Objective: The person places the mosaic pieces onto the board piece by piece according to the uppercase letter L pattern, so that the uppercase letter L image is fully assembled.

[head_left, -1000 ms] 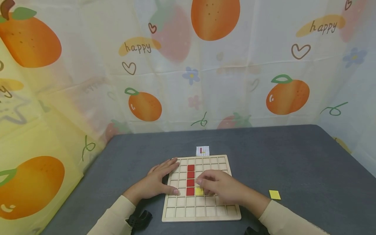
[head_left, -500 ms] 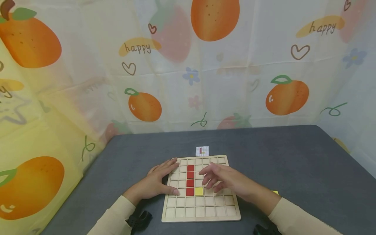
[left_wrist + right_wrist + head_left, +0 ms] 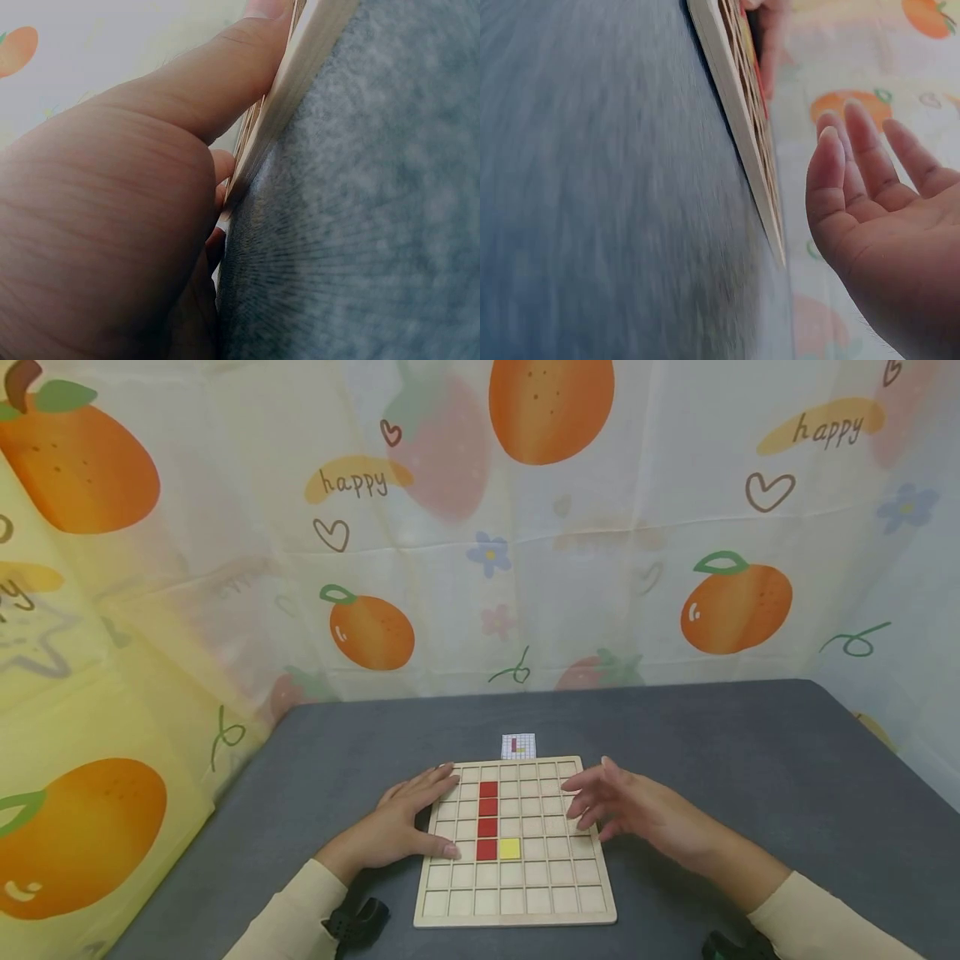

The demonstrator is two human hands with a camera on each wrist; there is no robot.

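A wooden grid board (image 3: pixel 517 902) lies on the dark table. Several red square tiles (image 3: pixel 487 807) fill a column of its cells, and one yellow tile (image 3: pixel 509 849) sits right of the lowest red one. My left hand (image 3: pixel 401 827) rests on the board's left edge, fingers and thumb spread; in the left wrist view the thumb (image 3: pixel 225 75) lies along the rim. Over the board's right edge hovers my right hand (image 3: pixel 622 802), fingers loosely bent and holding nothing. The right wrist view shows its fingers (image 3: pixel 870 161) apart from the board's side (image 3: pixel 739 120).
A small printed grid card (image 3: pixel 518 747) lies just beyond the board's far edge. The dark table (image 3: pixel 720 735) reaches back to a fruit-patterned cloth (image 3: pixel 600 568). A black wrist strap (image 3: pixel 358 922) is beneath the left forearm.
My right hand has left the yellow tile on the board and moved right, its fingers loosening. A loose yellow tile on the table is now hidden by the right arm. The left hand stays put.
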